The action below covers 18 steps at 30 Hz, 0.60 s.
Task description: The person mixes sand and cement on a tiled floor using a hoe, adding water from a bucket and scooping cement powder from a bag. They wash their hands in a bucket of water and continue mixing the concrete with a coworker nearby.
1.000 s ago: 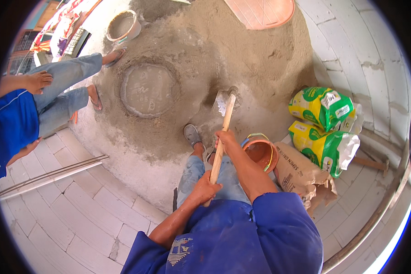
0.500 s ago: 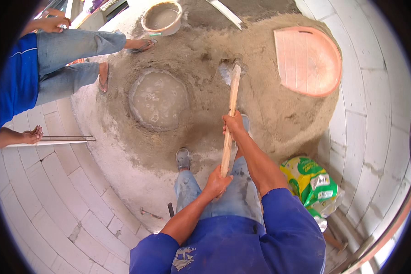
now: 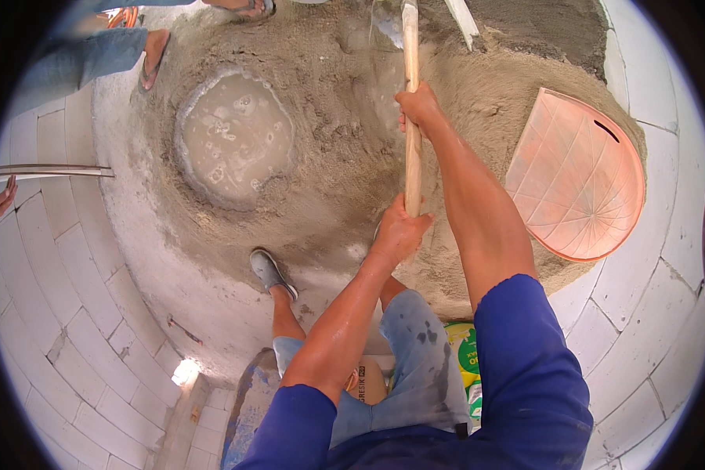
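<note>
Both hands grip a long pale wooden handle [image 3: 411,172]. My right hand [image 3: 419,110] is closed round it higher up, and my left hand [image 3: 402,231] wraps round its lower end. The handle runs up to a greyish metal head [image 3: 388,30] at the top edge, partly cut off, in the damp sand heap [image 3: 345,110]. Left of the handle is a round hollow [image 3: 235,141] holding cloudy grey slurry. A pink plastic scoop-shaped tray [image 3: 573,180] lies on the sand beside my right forearm.
A co-worker's sandalled feet [image 3: 153,59] and hand [image 3: 0,200] are at the left, near long thin bars [image 3: 51,171]. Pale block surfaces [image 3: 70,266] curve along both sides. A white strip [image 3: 460,19] lies at the top. Green-yellow bags [image 3: 464,352] are behind my legs.
My hands and the handle have moved up in the picture, and the handle now stands more upright. The view has shifted, bringing the tray lower and the co-worker mostly out of view.
</note>
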{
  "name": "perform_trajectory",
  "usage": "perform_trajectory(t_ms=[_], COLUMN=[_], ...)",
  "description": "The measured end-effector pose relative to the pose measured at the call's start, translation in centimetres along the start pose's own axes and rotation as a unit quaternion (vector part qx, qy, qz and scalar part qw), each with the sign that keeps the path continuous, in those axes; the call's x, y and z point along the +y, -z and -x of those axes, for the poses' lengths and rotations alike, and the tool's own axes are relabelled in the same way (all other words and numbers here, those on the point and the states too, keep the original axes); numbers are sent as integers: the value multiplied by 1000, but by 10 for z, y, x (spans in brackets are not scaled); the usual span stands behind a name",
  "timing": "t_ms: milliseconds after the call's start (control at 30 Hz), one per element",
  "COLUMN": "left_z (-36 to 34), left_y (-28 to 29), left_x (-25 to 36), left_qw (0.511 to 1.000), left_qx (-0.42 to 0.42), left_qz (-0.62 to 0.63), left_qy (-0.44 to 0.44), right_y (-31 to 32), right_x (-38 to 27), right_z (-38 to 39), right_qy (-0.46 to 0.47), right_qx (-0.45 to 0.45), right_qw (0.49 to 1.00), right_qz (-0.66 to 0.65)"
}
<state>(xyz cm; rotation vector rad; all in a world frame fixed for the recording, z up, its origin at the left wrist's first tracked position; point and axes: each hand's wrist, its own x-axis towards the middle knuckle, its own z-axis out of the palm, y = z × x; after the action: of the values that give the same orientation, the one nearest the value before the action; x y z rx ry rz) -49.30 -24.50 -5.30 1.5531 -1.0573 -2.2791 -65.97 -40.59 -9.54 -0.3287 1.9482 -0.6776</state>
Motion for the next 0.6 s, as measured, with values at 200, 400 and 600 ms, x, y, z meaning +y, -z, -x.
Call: perform_trajectory(t_ms=[200,400,600], left_z=[68,156,195], left_y=[-18,-1,33], left_x=[10,33,53], left_qw=[987,977,976], left_qx=[9,-3,-12], left_qz=[94,79,102], left_qy=[129,198,191], right_y=[-10,-23,-52], right_x=[25,66,84], right_z=[43,104,132], right_qy=[-76,-151,-149], right_qx=[-26,-40,-41], right_qw=[994,987,988], right_qz=[80,35,17])
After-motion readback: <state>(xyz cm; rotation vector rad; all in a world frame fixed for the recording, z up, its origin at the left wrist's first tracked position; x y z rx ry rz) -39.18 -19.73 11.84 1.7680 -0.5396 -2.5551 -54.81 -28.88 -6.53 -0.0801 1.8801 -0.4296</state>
